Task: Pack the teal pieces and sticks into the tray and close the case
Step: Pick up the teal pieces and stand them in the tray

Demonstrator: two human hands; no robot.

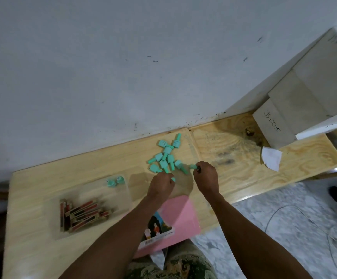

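At frame centre, the teal pieces (pixel 166 156) lie piled on the bench (pixel 43 250). The left grip (pixel 161 185) is curled round one piece; the right grip (pixel 207 176) pinches another. At lower left, the tray (pixel 95 191) holds the sticks (pixel 83 215) and two more pieces.
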